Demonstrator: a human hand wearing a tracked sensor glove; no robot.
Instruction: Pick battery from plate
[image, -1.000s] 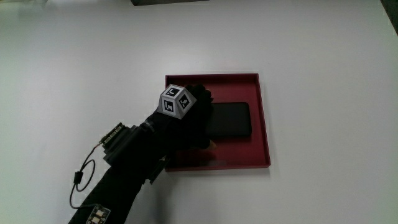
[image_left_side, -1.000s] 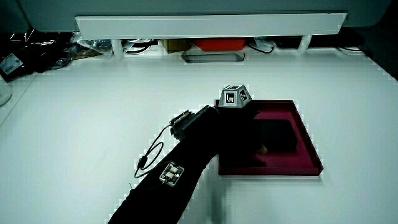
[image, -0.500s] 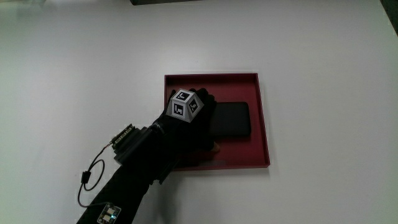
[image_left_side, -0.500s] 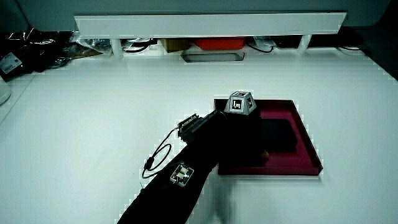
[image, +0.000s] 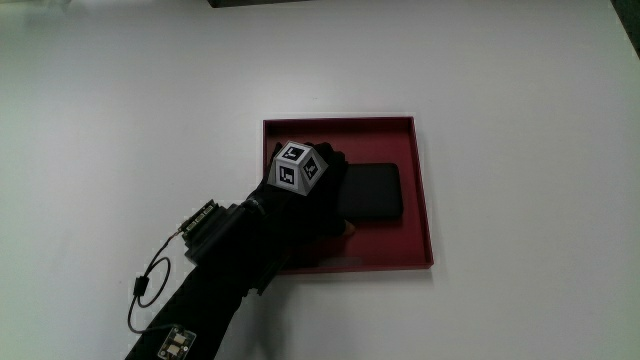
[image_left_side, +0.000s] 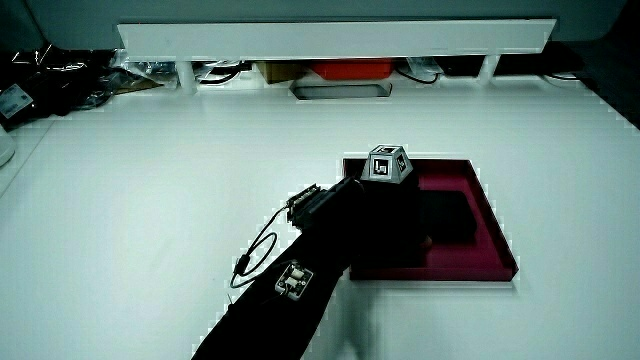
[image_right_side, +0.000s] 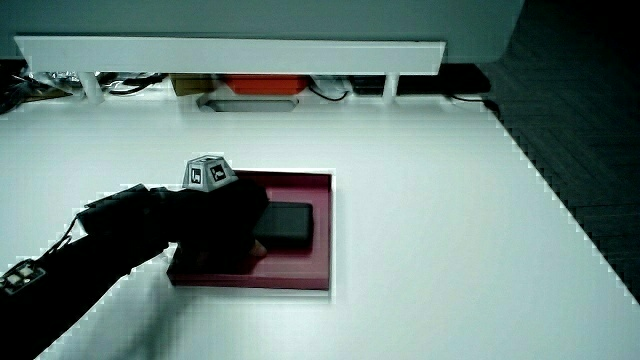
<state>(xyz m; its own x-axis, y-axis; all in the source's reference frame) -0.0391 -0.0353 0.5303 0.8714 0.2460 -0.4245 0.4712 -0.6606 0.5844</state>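
1. The hand (image: 312, 198) lies in the red plate (image: 420, 200), covering one end of the black battery (image: 372, 192).
2. In a side view the fingers (image_right_side: 252, 238) curl onto the battery (image_right_side: 288, 225); whether they pinch it cannot be told.

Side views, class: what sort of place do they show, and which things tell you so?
Probably a lab or test bench: a plain white table, a low partition with cables and gear past it, and a gloved hand bearing a patterned cube.
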